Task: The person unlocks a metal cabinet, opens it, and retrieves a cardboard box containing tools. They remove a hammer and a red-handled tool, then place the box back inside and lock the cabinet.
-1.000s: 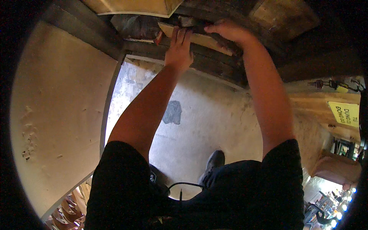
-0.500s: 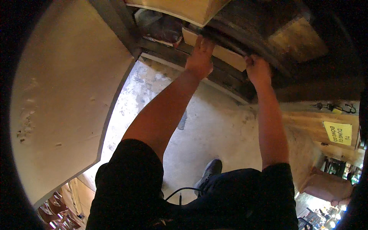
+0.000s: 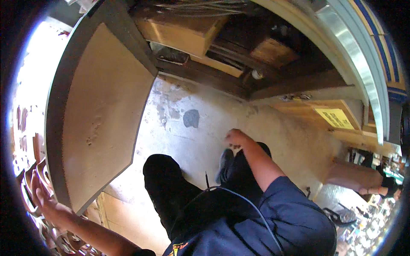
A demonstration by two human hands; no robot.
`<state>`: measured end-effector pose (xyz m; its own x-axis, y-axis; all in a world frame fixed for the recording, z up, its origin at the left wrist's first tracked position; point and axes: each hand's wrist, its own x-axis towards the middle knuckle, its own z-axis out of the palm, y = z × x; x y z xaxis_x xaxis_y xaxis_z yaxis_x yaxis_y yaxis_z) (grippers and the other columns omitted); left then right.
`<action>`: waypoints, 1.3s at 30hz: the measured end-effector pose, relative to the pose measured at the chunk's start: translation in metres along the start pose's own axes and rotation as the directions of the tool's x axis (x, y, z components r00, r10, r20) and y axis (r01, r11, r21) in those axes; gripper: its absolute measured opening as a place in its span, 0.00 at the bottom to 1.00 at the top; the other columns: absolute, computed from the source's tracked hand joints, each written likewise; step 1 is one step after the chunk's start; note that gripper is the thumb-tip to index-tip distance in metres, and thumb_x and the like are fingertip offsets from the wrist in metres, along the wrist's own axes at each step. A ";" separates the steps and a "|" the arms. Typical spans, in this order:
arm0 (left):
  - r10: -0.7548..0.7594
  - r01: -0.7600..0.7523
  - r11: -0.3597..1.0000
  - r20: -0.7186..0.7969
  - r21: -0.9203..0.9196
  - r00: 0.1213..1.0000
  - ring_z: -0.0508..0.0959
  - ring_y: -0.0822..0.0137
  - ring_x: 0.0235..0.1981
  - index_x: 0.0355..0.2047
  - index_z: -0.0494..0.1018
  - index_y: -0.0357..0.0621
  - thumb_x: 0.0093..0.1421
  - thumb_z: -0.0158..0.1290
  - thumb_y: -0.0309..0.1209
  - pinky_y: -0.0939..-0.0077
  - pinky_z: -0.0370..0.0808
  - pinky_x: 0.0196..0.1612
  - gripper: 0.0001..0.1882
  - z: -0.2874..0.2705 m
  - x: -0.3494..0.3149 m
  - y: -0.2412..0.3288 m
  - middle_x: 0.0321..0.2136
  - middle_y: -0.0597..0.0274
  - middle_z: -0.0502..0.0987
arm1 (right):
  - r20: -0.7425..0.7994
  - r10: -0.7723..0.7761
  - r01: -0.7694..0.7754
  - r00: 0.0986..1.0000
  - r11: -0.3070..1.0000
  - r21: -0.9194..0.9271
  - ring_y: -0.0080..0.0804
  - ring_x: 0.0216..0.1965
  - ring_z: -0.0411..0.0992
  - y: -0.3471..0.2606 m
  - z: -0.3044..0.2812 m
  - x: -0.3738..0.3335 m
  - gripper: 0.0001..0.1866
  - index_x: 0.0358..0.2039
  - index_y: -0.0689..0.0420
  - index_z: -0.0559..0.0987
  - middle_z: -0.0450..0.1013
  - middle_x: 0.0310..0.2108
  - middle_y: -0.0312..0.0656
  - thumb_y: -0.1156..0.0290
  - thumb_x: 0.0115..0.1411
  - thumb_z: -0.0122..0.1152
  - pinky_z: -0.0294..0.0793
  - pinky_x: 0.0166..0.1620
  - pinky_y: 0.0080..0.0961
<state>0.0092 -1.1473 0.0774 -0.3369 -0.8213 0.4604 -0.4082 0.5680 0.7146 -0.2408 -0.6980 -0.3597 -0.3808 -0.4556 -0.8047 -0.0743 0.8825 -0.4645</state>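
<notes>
My left hand (image 3: 46,204) is stretched out at the far left, by the lower outer edge of a swung-out beige cabinet door (image 3: 106,102) with a dark frame. Its fingers are extended and hold nothing that I can see; whether they touch the door edge I cannot tell. My right hand (image 3: 238,138) hangs above my right leg with its fingers curled in, and nothing shows in it. In front of me the cabinet (image 3: 200,77) stands open. Inside are a wooden box (image 3: 175,36), a narrow light board (image 3: 224,64) and a dark bundle (image 3: 172,55).
A second wooden door (image 3: 307,112) with a yellow label (image 3: 334,118) opens on the right, keys (image 3: 297,97) hanging at its top edge. Stained concrete floor (image 3: 192,141) lies below. Curved wooden pieces (image 3: 38,217) crowd the far left. Another person's arm (image 3: 372,190) shows far right.
Both hands have left the light board in the cabinet. The left has swung out to the door's outer edge; the right has dropped back toward my leg. My view has risen and pulled back.
</notes>
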 end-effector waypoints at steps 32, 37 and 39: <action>-0.414 0.481 0.875 0.586 0.045 0.697 0.72 0.60 0.42 0.47 0.68 0.28 0.59 0.53 0.36 0.68 0.69 0.51 0.23 0.218 -0.200 0.254 0.42 0.51 0.74 | -0.848 0.526 0.490 0.064 0.724 0.486 0.57 0.42 0.74 -0.039 -0.206 -0.194 0.24 0.44 0.60 0.72 0.74 0.42 0.55 0.64 0.50 0.73 0.75 0.42 0.46; -0.389 0.442 0.894 0.608 0.068 0.693 0.73 0.62 0.43 0.50 0.67 0.30 0.61 0.54 0.41 0.69 0.69 0.50 0.25 0.213 -0.193 0.239 0.43 0.52 0.74 | -0.838 0.443 0.531 0.318 0.650 0.544 0.54 0.38 0.76 -0.033 -0.196 -0.204 0.12 0.28 0.61 0.80 0.76 0.31 0.53 0.66 0.54 0.70 0.75 0.40 0.44; -0.369 0.406 0.910 0.615 0.086 0.697 0.73 0.63 0.43 0.51 0.66 0.32 0.63 0.54 0.46 0.69 0.72 0.47 0.29 0.222 -0.194 0.245 0.43 0.52 0.74 | -0.870 0.426 0.532 0.250 0.690 0.491 0.54 0.36 0.76 -0.016 -0.197 -0.212 0.12 0.29 0.61 0.80 0.76 0.30 0.53 0.65 0.54 0.70 0.75 0.40 0.43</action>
<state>-0.2134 -0.8372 0.0465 -0.6063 -0.7493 -0.2666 -0.5809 0.1883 0.7919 -0.3410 -0.5923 -0.1090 -0.9282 0.3639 -0.0773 0.1988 0.3094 -0.9299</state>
